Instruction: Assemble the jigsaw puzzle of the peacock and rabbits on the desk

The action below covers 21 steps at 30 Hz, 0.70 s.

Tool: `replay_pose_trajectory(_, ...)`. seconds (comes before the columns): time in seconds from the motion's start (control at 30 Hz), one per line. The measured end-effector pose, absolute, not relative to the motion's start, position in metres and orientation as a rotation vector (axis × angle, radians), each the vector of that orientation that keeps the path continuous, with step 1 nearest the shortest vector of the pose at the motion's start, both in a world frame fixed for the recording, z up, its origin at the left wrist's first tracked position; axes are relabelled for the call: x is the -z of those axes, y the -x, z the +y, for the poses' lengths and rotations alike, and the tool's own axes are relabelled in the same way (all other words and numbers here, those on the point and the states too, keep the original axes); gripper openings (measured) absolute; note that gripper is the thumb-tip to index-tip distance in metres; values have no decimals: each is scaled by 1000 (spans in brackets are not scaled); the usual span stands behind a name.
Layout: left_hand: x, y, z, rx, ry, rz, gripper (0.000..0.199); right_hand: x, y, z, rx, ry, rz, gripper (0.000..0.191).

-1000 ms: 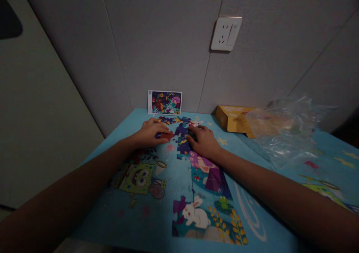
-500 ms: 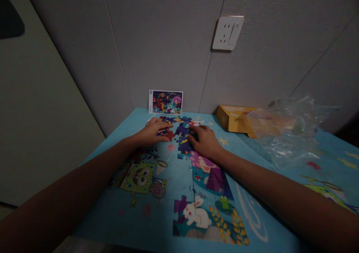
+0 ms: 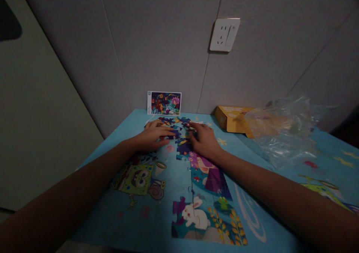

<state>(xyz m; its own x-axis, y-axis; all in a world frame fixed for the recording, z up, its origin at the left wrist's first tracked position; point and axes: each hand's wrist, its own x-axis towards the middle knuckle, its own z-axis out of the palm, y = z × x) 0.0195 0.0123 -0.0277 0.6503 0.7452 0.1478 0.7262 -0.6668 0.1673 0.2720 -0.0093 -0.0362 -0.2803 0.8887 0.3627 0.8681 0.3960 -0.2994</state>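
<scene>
Joined puzzle pieces [image 3: 210, 178] run from the front of the blue table up to my hands, showing a white rabbit at the near end. My left hand [image 3: 153, 135] lies palm down with fingers spread over dark pieces at the far left. On the right, my right hand [image 3: 204, 139] has thumb and forefinger apart beside the puzzle's upper part; a piece may lie under its fingers, but it is too dark to tell. Further dark blue pieces [image 3: 183, 148] show between the two hands. Behind them a picture card [image 3: 165, 103] leans upright against the wall.
A yellow opened box [image 3: 235, 118] stands at the back right, with a crumpled clear plastic bag [image 3: 283, 133] against it. The grey wall with a white socket [image 3: 224, 34] rises behind the table [image 3: 98, 208].
My left hand has shifted slightly right, its fingertips now over the dark piece in the middle. The reddish piece beside its fingers is now covered. My right hand's forefinger reaches a little further left.
</scene>
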Motion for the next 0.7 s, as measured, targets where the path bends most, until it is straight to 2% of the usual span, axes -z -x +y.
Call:
replay_pose_trajectory(0.17, 29, -16, 15, -295, -2734, 1386, 43, 38, -277, -2, -156, 1736, -1935, 53)
replay_pose_trajectory(0.37, 32, -17, 16, -338, -2707, 1407, 44, 38, -279, 5, -122, 1704, -2089, 49)
replay_pose_trajectory(0.6, 32, -21, 13, -392, -2732, 1393, 42, 35, -279, 13, -93, 1677, -2155, 53)
replay_pose_trajectory(0.7, 29, -23, 9, -392, -2735, 1358, 52, 36, -279, 14, -120, 1604, -2091, 58)
